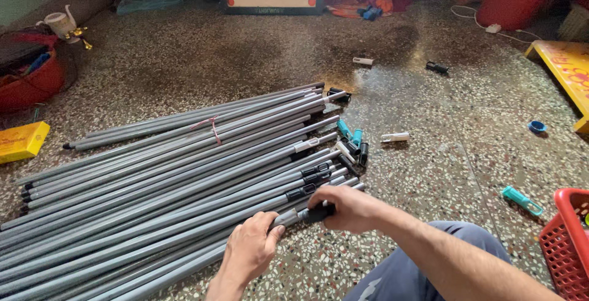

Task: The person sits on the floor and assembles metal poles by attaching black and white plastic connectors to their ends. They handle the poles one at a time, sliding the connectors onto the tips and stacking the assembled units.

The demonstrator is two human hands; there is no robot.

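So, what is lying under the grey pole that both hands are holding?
Under the grey pole lie more grey poles of the pile, on the speckled floor. The right hand and left hand cover what is directly beneath their grip.

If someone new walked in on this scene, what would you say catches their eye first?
First, the big pile of grey poles fanned across the speckled floor, filling the left half of the view. Next, the left hand and right hand at the bottom centre, both gripping the nearest pole around its black collar. A red basket stands at the lower right edge.
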